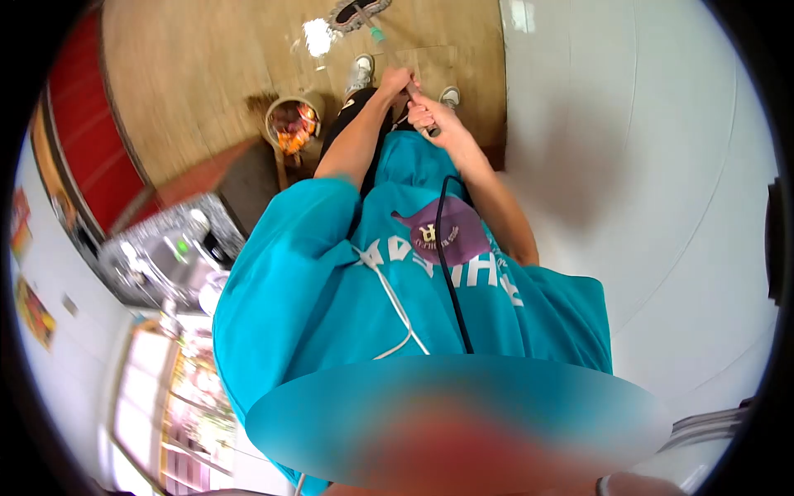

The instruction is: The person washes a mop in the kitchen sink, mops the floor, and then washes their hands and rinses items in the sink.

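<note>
My left hand (397, 81) is closed round the grey handle of a mop (389, 54), a little farther from my body than the other hand. Near the handle's end, my right hand (432, 118) is wrapped round it too. The handle slants away to the upper left, past a green collar, to a dark mop head with grey fringe (359, 14) on the wooden floor (198, 58). Part of the mop head is cut off by the frame's top edge. My shoes stand on either side of the handle.
To my left is a bin (272, 124) with orange wrappers, with brown bristles beside it. A speckled counter (136, 289) with a metal sink stands farther left, near red panels (95, 124). A pale wall (628, 124) runs along my right.
</note>
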